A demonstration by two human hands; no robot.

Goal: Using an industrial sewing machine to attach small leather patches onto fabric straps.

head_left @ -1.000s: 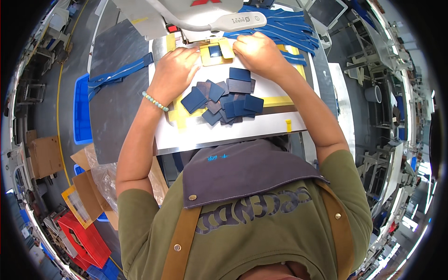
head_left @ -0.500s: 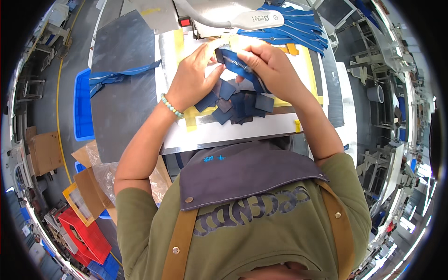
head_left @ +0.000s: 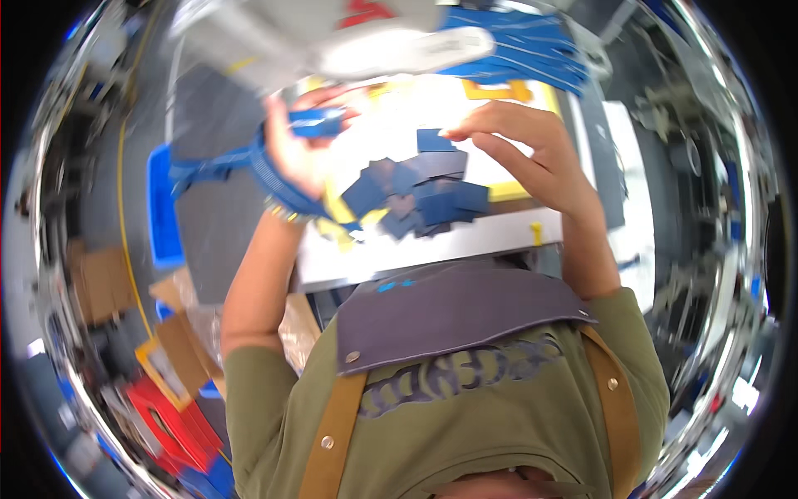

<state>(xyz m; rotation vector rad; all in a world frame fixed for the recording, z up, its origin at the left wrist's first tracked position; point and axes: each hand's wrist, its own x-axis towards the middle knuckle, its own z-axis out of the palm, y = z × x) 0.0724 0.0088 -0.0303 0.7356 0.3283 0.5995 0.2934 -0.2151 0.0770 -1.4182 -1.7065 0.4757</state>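
Observation:
My left hand (head_left: 295,154), blurred by motion, holds a blue zipper strip (head_left: 316,123), which loops down over the wrist. My right hand (head_left: 532,154) has its fingers loosely bent and apart, with fingertips at the top blue square (head_left: 434,140) of a pile of dark blue and grey squares (head_left: 449,201) on the white work surface (head_left: 424,252). Whether they touch that square is unclear. Behind the right hand is a yellow fixture piece (head_left: 490,90).
A white machine (head_left: 249,41) with a pale handle-like part (head_left: 399,51) overhangs the back. Blue zipper strips (head_left: 524,50) lie at back right, another (head_left: 204,170) at left. Beside the table are a blue bin (head_left: 165,208), cardboard boxes (head_left: 100,283) and red crates (head_left: 170,424).
Both hands were together on the zipper strip. Now my left hand has carried it leftward, while my right hand has released it and moved right and down toward the pile.

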